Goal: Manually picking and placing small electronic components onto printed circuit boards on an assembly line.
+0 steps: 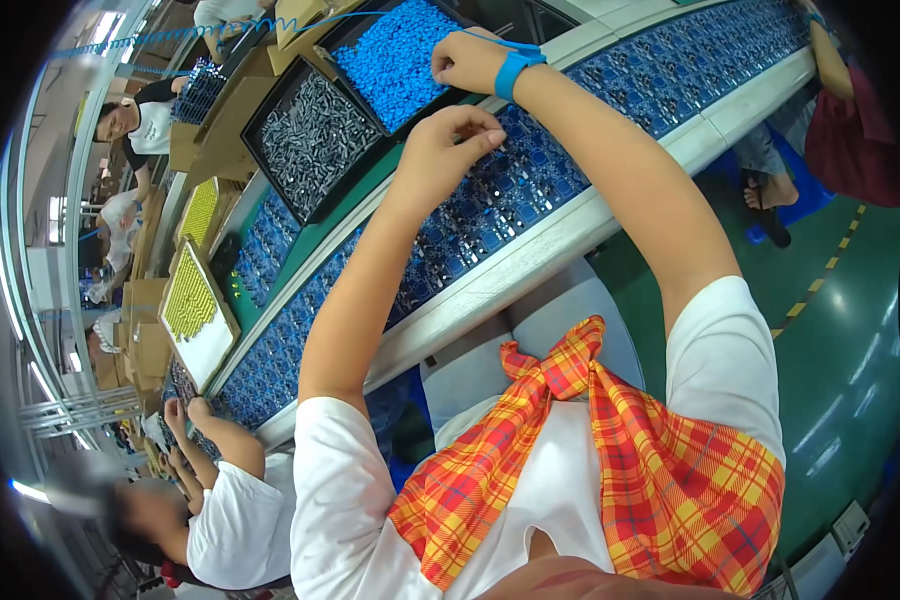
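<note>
My left hand [448, 150] is closed in a pinch just above the blue circuit boards [515, 190] on the line. Whatever its fingertips hold is too small to make out. Fingers curled together, my right hand [473, 62] hovers by the near right edge of a black tray heaped with small blue parts [395, 60]. What it grips, if anything, is hidden. A blue wrist strap [520, 72] with a coiled cord circles my right wrist. Left of the blue parts sits a black tray of small dark cylindrical parts [315, 140].
Boards run along the conveyor [660, 80] between pale rails [560, 230]. Trays of yellow parts [192, 300] and cardboard boxes [150, 325] stand farther left. A co-worker [240, 520] works at my left; another person's arm [828, 50] reaches in at the far right.
</note>
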### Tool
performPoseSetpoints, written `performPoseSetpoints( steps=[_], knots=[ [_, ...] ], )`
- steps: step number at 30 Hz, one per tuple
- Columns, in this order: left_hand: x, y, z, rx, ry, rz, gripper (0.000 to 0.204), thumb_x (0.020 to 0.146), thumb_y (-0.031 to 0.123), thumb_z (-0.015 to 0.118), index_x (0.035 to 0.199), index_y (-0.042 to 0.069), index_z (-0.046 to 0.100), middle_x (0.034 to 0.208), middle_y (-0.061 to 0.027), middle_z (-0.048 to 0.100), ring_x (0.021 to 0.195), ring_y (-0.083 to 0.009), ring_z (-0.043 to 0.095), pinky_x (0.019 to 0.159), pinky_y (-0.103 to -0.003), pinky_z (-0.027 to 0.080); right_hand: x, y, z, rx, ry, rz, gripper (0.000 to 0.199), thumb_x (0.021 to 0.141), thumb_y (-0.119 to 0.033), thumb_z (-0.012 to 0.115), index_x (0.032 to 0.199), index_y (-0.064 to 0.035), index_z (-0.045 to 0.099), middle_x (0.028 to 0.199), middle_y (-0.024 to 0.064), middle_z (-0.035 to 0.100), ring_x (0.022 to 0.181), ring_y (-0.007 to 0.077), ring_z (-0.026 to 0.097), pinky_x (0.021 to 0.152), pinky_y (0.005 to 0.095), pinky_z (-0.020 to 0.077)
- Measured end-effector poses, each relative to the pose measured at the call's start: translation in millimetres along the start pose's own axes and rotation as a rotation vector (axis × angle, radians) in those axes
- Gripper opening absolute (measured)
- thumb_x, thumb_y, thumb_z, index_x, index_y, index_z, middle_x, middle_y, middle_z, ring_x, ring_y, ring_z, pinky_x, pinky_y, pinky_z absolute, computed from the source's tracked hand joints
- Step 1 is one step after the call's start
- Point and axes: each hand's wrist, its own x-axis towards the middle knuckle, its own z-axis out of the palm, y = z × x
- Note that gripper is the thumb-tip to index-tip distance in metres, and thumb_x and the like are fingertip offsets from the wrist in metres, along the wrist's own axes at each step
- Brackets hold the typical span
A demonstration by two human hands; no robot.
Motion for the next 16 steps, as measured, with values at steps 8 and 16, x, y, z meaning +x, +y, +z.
performPoseSetpoints(
  steps=[8, 16],
  knots=[
    [5.9, -1.3, 8.0, -0.018, 0.015, -0.025, 0.019, 0.091, 0.011, 0.070, 0.107, 0.001, 0.072, 0.094, -0.0089, 0.075, 0.087, -0.0148, 0.070, 0.079, -0.029, 0.054, 19.6, 35.0, 25.3, 0.174, 0.260, 0.065, 0.016, 0.082, -0.028, 0.073, 0.090, -0.0148, 0.078, 0.087, 0.0082, 0.075, 0.086, 0.0258, 0.072, 0.081, 0.0382, 0.0563],
    [1.7, 11.6, 10.0, 0.318, 0.108, 0.022, 0.017, 0.089, 0.011, 0.070, 0.104, 0.001, 0.074, 0.094, -0.0131, 0.076, 0.084, -0.0232, 0.073, 0.080, -0.032, 0.055, 21.7, 38.4, 40.0, 0.170, 0.169, 0.075, 0.033, 0.090, -0.026, 0.068, 0.119, -0.0098, 0.069, 0.106, 0.0144, 0.075, 0.090, 0.0271, 0.072, 0.079, 0.0421, 0.0543]
  ],
)
